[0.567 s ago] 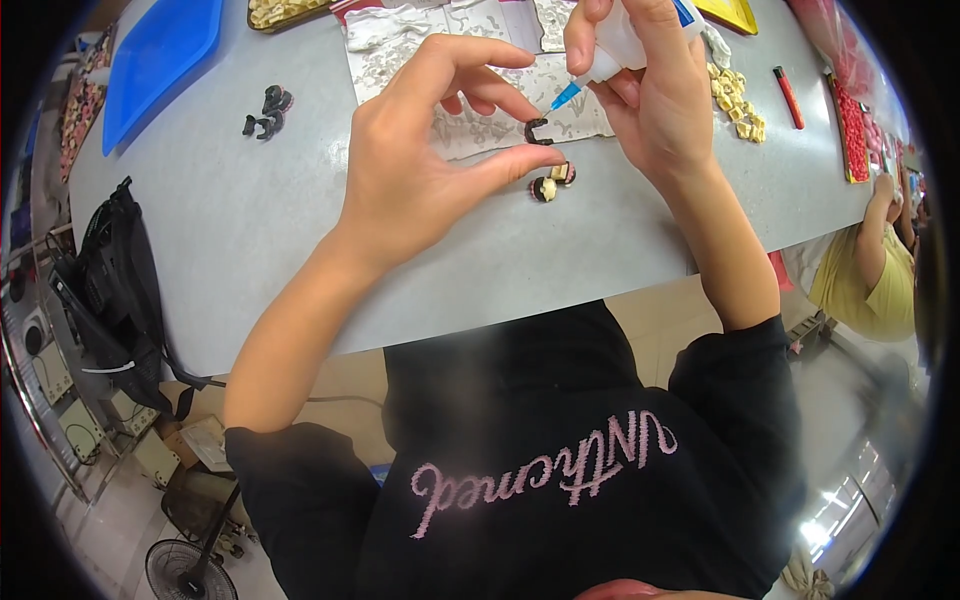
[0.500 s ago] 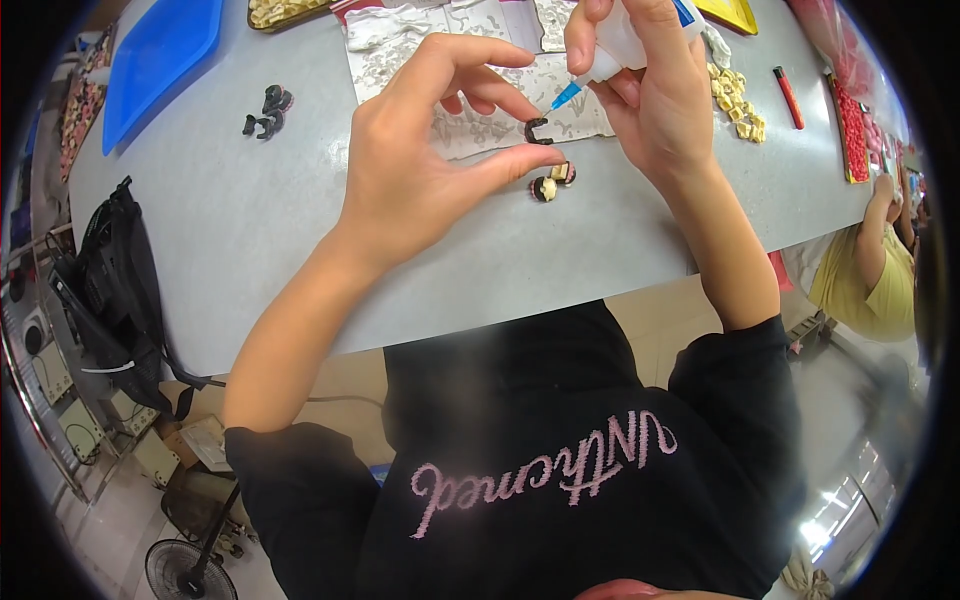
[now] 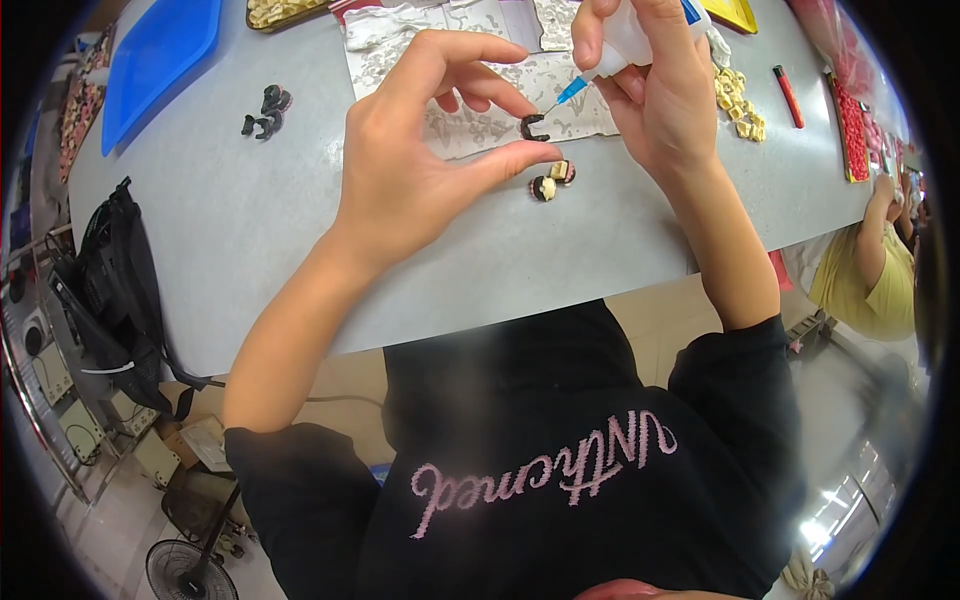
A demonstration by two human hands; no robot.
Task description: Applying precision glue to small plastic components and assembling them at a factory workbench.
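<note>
Between the thumb and a fingertip of my left hand [image 3: 430, 140] is a small black C-shaped piece [image 3: 532, 127], its gap facing right. My right hand [image 3: 660, 105] grips a white squeeze bottle [image 3: 624, 45], tilted so its blue needle tip [image 3: 571, 90] points down and left. The needle's end hovers just above and to the right of the black piece, seemingly apart from it. Just below my left thumb, two small dark pieces with cream tops and pink edges [image 3: 544, 188] lie on the grey table [image 3: 450, 270].
A stained white sheet [image 3: 590, 110] lies under the work. Several black pieces [image 3: 268, 115] and a blue tray [image 3: 160, 65] are at left. To the right are cream pieces [image 3: 738, 100], a red marker [image 3: 788, 97] and a tray of red pieces [image 3: 850, 130]. A black backpack [image 3: 115, 290] hangs at the left edge.
The needle tip has drawn slightly up and right, off the black piece's upper end. My left hand and the piece have shifted a little to the left.
</note>
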